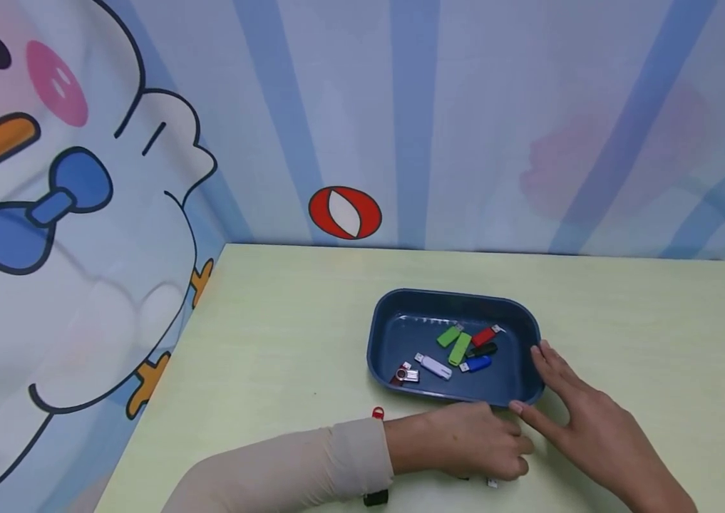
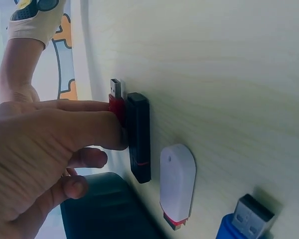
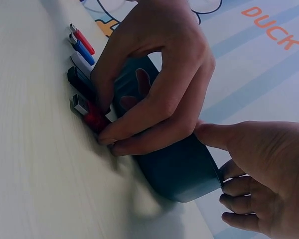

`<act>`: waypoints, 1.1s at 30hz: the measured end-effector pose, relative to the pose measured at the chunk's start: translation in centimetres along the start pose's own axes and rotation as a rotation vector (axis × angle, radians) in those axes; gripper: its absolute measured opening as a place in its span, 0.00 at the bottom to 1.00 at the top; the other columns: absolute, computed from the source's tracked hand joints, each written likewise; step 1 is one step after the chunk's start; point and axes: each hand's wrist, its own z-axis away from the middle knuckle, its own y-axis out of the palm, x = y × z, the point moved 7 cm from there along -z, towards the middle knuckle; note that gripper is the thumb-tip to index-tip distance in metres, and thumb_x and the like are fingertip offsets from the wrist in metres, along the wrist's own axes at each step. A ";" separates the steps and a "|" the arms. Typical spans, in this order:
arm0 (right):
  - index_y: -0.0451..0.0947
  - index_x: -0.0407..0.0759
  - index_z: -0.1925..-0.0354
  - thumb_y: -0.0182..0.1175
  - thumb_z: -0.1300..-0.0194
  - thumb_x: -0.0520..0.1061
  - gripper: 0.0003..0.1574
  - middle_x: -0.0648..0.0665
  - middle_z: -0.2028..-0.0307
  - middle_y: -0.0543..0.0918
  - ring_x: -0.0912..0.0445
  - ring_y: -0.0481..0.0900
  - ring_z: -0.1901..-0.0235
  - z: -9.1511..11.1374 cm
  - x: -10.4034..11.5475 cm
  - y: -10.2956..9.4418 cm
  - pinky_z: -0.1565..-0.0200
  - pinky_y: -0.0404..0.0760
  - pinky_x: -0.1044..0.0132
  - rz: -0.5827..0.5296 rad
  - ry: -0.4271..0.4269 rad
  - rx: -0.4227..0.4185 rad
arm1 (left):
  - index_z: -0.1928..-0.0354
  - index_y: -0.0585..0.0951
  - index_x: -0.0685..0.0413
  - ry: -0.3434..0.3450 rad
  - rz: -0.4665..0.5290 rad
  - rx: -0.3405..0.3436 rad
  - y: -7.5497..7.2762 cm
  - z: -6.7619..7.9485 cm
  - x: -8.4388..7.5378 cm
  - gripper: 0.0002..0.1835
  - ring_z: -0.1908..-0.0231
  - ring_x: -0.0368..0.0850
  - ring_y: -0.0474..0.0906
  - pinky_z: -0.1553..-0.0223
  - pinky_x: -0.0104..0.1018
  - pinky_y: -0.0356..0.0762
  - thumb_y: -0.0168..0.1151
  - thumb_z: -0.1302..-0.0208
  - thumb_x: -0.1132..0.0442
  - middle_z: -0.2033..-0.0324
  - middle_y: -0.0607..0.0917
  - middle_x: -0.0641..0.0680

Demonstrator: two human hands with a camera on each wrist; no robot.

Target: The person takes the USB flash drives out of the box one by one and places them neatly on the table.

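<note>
My left hand (image 1: 465, 438), near the front wall of a dark blue tray (image 1: 394, 306), pinches a red USB stick (image 3: 95, 118) between thumb and fingers. Its metal plug sticks out past the fingers. Close beside that stick lies a black USB stick (image 2: 138, 137), then a white one (image 2: 177, 174) and a blue one (image 2: 228, 228) on the table. My right hand (image 1: 599, 434) rests against the tray's right front corner, fingertips along the right side and thumb at the front rim. In the head view my left hand hides most of the row.
Inside the tray lie several USB sticks, among them a green one (image 1: 460, 349), a white one (image 1: 434, 366), a blue one (image 1: 476, 364) and a red one (image 1: 485, 336). Another red stick (image 3: 82, 40) ends the row on the table. A printed backdrop (image 1: 477, 128) stands behind the table.
</note>
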 end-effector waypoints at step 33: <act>0.53 0.43 0.16 0.56 0.35 0.84 0.68 0.36 0.16 0.53 0.28 0.77 0.34 0.3 0.0 -0.2 0.55 0.86 0.39 -0.012 -0.056 -0.019 | 0.36 0.84 0.39 -0.166 0.444 -0.281 -3.3 4.8 4.2 0.17 0.35 0.32 0.75 0.40 0.18 0.71 0.65 0.23 0.52 0.34 0.82 0.41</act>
